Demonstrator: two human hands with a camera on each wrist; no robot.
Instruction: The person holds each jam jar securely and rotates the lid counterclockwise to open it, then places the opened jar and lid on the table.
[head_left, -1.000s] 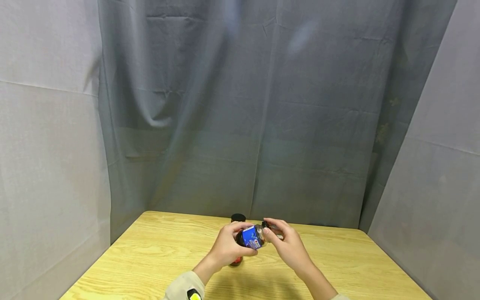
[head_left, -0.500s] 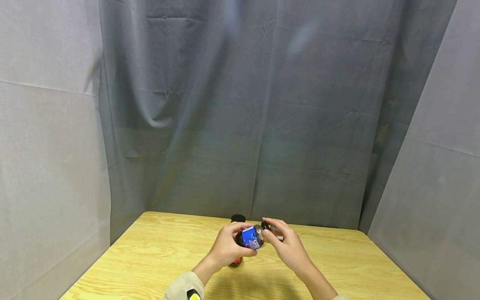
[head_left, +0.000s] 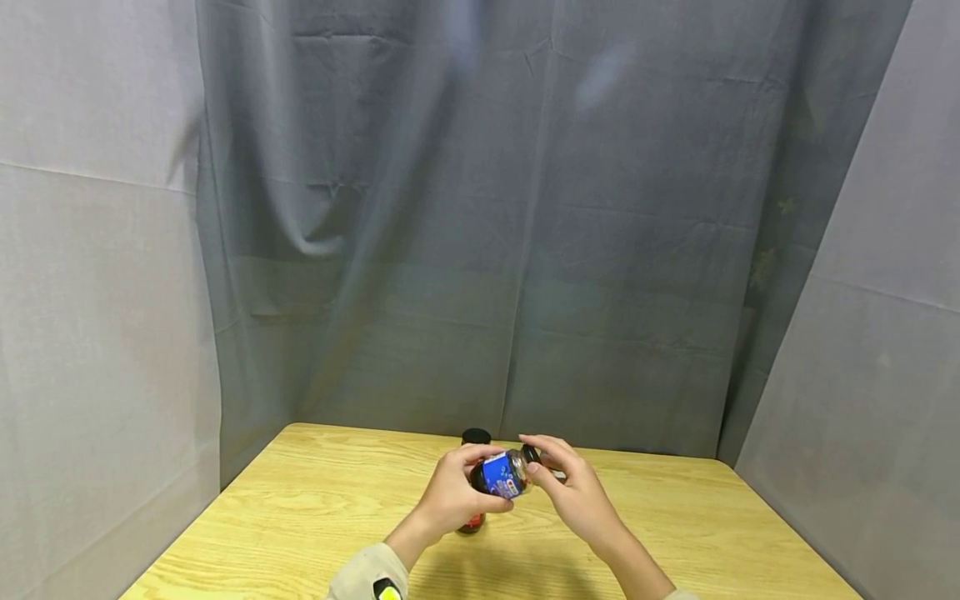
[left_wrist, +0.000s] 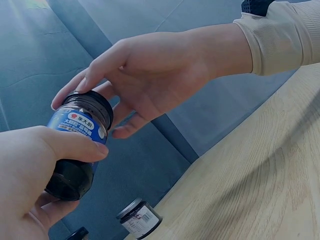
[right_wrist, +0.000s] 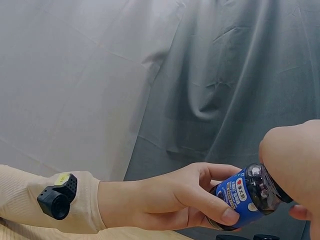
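Two bare hands meet above the far middle of the pale wooden surface (head_left: 675, 533), holding one small dark glass jar with a blue label (head_left: 501, 475) tilted on its side in the air. The left hand (head_left: 450, 498) has its grip wrapped round the jar's body, thumb across the label. The right hand (head_left: 573, 492) has its fingers curled round the jar's black screw lid (left_wrist: 95, 102).

Over the last second the jar has hardly moved; the right hand's fingers have crept slightly round the lid, which looks like a turning of the cap, with the lid still on.

Counted: two more jars stand on the surface behind the hands, one black-capped jar (head_left: 476, 436) and one with a red bottom (head_left: 471, 524), partly hidden.
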